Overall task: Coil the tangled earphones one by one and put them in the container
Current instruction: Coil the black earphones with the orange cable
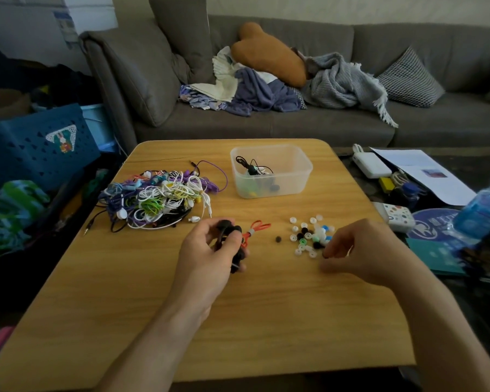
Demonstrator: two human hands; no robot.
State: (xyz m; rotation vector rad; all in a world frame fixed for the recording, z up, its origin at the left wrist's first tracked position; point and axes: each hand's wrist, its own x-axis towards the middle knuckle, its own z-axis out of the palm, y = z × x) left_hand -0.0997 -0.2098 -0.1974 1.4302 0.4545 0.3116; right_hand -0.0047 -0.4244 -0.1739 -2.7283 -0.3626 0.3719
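A tangled pile of coloured earphones (159,199) lies on the left of the wooden table (238,321). My left hand (207,256) grips a coiled black earphone (229,230) just above the table's middle. An orange coiled earphone (255,229) lies right beside it. A clear plastic container (300,165) at the back holds a few coiled earphones. My right hand (359,250) pinches a small black ear tip at the edge of a scatter of loose ear tips (311,234).
A lone black ear tip (278,239) lies between my hands. A grey sofa (294,120) with blankets and cushions stands behind the table. Blue crates (34,145) are at the left. Papers, a charger and a water bottle (481,210) crowd the right side.
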